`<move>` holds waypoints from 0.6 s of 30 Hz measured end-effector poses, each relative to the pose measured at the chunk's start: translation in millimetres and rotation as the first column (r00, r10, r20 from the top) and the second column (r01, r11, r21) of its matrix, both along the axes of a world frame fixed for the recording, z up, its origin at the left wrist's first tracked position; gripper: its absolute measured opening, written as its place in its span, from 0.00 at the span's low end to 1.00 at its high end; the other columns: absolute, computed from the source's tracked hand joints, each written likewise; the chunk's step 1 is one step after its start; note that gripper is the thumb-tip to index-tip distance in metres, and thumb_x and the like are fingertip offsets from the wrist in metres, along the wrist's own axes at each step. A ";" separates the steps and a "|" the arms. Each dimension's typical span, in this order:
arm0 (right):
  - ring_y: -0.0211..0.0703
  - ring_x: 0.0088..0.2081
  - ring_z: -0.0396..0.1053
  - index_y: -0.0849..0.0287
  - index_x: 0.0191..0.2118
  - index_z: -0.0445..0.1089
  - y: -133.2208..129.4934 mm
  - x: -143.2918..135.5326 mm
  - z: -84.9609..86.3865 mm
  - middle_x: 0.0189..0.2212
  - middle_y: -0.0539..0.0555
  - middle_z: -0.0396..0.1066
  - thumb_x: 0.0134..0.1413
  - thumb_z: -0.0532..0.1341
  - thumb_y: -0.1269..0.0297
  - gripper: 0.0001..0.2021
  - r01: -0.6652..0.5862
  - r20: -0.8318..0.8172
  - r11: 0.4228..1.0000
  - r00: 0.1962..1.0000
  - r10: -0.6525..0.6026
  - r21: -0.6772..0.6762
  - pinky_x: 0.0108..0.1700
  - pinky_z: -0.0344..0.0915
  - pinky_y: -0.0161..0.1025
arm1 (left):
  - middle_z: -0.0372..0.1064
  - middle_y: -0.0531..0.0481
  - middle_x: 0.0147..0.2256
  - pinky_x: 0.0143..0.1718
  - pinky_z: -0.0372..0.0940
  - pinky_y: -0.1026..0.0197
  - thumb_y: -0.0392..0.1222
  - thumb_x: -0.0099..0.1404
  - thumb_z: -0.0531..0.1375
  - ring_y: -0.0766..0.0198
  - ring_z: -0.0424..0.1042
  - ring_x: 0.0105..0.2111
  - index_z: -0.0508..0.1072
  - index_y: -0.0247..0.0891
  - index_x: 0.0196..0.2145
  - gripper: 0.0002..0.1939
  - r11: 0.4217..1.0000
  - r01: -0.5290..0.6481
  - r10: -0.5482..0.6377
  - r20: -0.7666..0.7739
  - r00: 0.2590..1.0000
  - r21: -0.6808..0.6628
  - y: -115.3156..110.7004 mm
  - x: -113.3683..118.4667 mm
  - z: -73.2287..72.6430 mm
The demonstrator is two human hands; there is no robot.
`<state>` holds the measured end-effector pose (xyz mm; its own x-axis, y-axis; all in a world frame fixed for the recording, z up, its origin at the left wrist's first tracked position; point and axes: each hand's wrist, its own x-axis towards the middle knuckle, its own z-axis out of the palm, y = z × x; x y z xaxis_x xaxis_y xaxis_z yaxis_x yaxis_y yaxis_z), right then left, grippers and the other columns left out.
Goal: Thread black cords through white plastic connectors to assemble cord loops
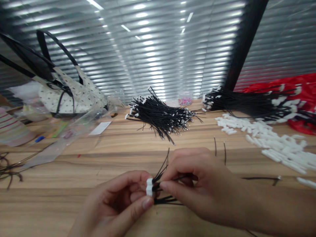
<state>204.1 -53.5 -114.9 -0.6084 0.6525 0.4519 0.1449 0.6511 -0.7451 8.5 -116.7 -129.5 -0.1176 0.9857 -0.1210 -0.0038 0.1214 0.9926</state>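
My left hand (123, 200) pinches a small white plastic connector (149, 187) between thumb and fingers, low in the middle of the view. Several thin black wires (166, 199) run out of the connector's right side. Close against that side, my right hand (197, 184) is closed, with thumb and forefinger gripping a black wire (182, 177). Whether the wire's tip is inside the connector is hidden by the fingers.
Behind my hands lies a pile of black wires with white connectors (160, 113). To the right are another wire bundle (242, 102), loose white connectors (269, 135) and red plastic (296, 82). A spotted bag (71, 95) and clear plastic wrapping (61, 144) stand left.
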 end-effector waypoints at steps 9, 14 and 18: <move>0.30 0.25 0.63 0.63 0.27 0.72 12.6 4.5 5.2 0.22 0.47 0.69 0.52 0.61 0.76 0.05 0.061 0.093 0.998 0.994 -0.062 0.021 0.27 0.56 0.28 | 0.81 0.53 0.30 0.32 0.72 0.71 0.45 0.49 0.75 0.63 0.78 0.30 0.84 0.47 0.34 0.12 0.998 0.005 -0.002 -0.035 0.999 0.065 8.0 -20.3 -5.8; 0.37 0.29 0.64 0.62 0.30 0.68 40.7 12.7 -9.0 0.27 0.52 0.70 0.61 0.54 0.70 0.09 0.092 0.341 0.966 0.924 -0.173 0.241 0.31 0.55 0.34 | 0.82 0.49 0.30 0.34 0.72 0.71 0.49 0.45 0.76 0.62 0.80 0.31 0.84 0.44 0.33 0.16 0.997 -0.052 0.054 -0.031 0.998 0.049 14.4 -27.6 -1.1; 0.39 0.28 0.63 0.61 0.28 0.66 62.4 17.6 -19.7 0.26 0.53 0.70 0.62 0.54 0.69 0.10 0.155 0.467 0.957 0.846 -0.258 0.247 0.30 0.52 0.35 | 0.82 0.52 0.29 0.34 0.73 0.67 0.47 0.44 0.77 0.60 0.80 0.30 0.84 0.49 0.33 0.15 0.997 -0.041 0.038 0.042 0.998 0.062 14.8 -31.0 -7.1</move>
<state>221.7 8.9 -134.5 -0.6437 0.7195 0.2608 0.6038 0.6869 -0.4045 -22.5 -102.0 -136.6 -0.1530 0.9861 -0.0643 -0.0480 0.0576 0.9972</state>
